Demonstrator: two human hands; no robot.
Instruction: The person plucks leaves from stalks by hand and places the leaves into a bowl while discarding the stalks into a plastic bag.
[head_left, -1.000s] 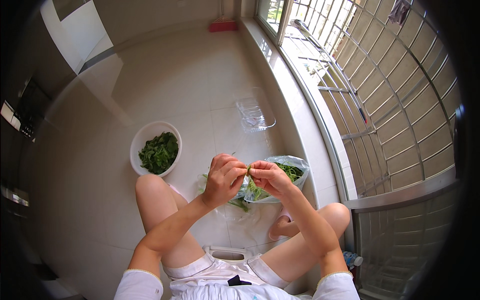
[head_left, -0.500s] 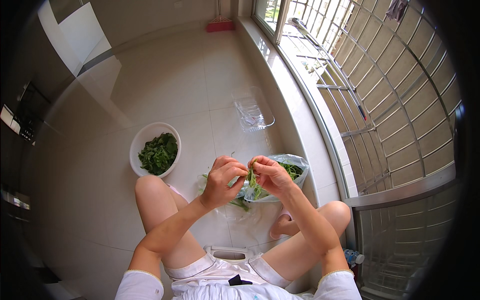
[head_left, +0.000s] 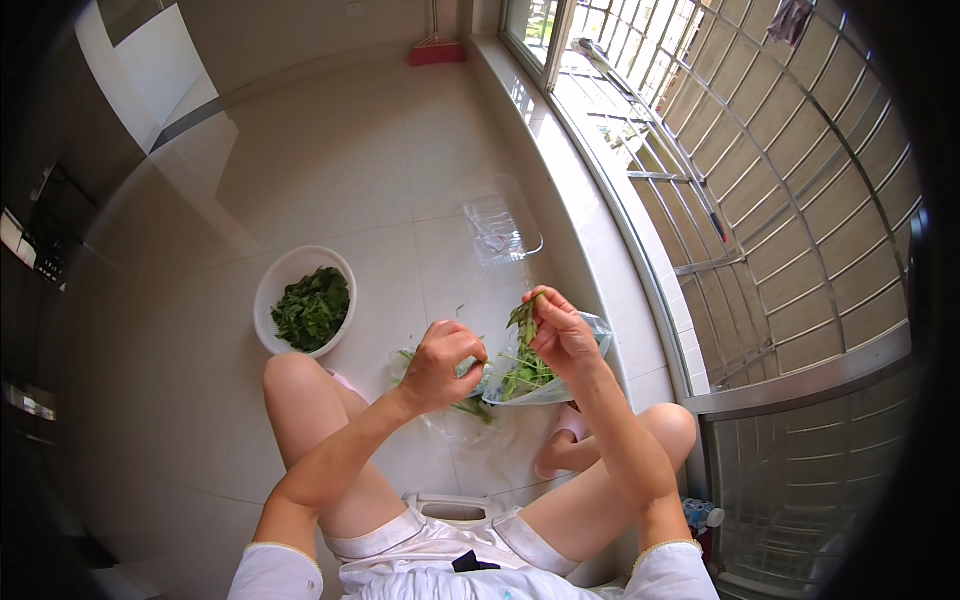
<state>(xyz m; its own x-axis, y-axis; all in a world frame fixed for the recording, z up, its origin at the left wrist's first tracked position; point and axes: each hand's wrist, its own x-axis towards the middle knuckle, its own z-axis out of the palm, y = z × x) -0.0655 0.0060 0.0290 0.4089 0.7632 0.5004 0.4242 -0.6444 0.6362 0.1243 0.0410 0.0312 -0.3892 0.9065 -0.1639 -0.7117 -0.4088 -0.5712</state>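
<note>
My right hand (head_left: 562, 335) is raised above an open clear plastic bag (head_left: 598, 333) of long green vegetables, pinching a leafy green sprig (head_left: 521, 319) that hangs from its fingertips. My left hand (head_left: 443, 365) is lower and to the left, fingers curled together; what is between them is too small to make out. Beneath it lie more green stems (head_left: 475, 408) on thin clear plastic. Beside my left knee a white bowl (head_left: 263, 305) holds dark green leaves (head_left: 310, 308).
A clear plastic tray (head_left: 500, 230) lies beyond the bag on the tiled floor. A raised ledge (head_left: 635, 355), sliding frame and metal window bars (head_left: 780, 200) run along my right. A red broom (head_left: 435, 55) stands at the far wall. A bottle (head_left: 703, 515) is near my right hip.
My right hand has moved up and to the right, away from my left hand, carrying the sprig. My left hand has lowered slightly and stays at much the same spot.
</note>
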